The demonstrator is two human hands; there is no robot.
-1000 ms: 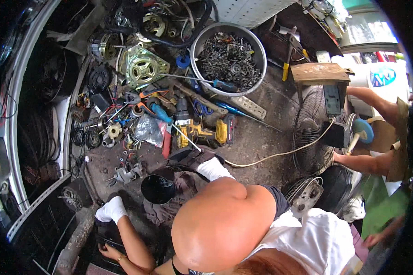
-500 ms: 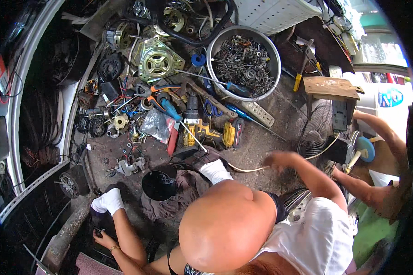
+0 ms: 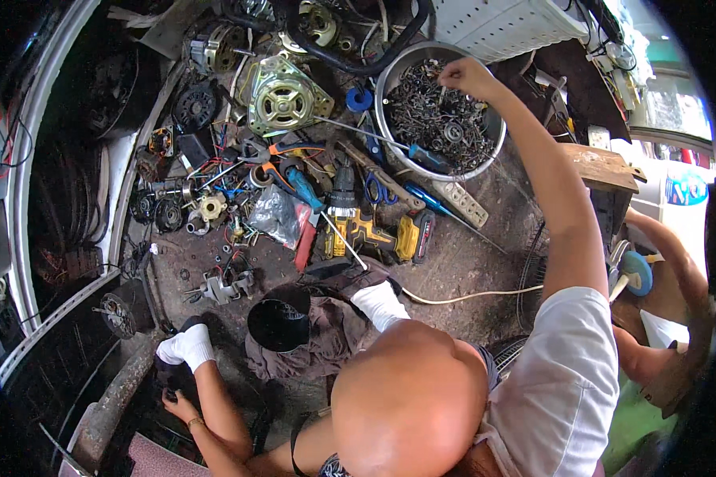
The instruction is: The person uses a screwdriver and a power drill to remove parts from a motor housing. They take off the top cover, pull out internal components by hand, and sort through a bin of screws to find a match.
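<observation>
My right hand (image 3: pixel 468 78) is over the far rim of a round metal bowl (image 3: pixel 497 151) piled with screws and small metal parts (image 3: pixel 426 111). Its fingers are pinched together; what they hold, if anything, is too small to name. A blue-handled screwdriver (image 3: pixel 428 157) lies across the bowl's near edge. Low at the left, my left hand (image 3: pixel 183 407) rests beside my white-socked foot (image 3: pixel 187 348). Its fingers curl round something dark that I cannot make out.
A yellow cordless drill (image 3: pixel 366 234), pliers (image 3: pixel 282 151), a motor housing (image 3: pixel 286 103) and several loose parts cover the floor. A black pot (image 3: pixel 278 322) stands by a rag (image 3: pixel 334 326). At the right, another person's arm (image 3: pixel 668 238) is near a blue disc (image 3: pixel 636 274).
My right hand has swept up and away, from above the floor beside the fan to the metal bowl. My left hand stays by the foot. The whole view has shifted slightly.
</observation>
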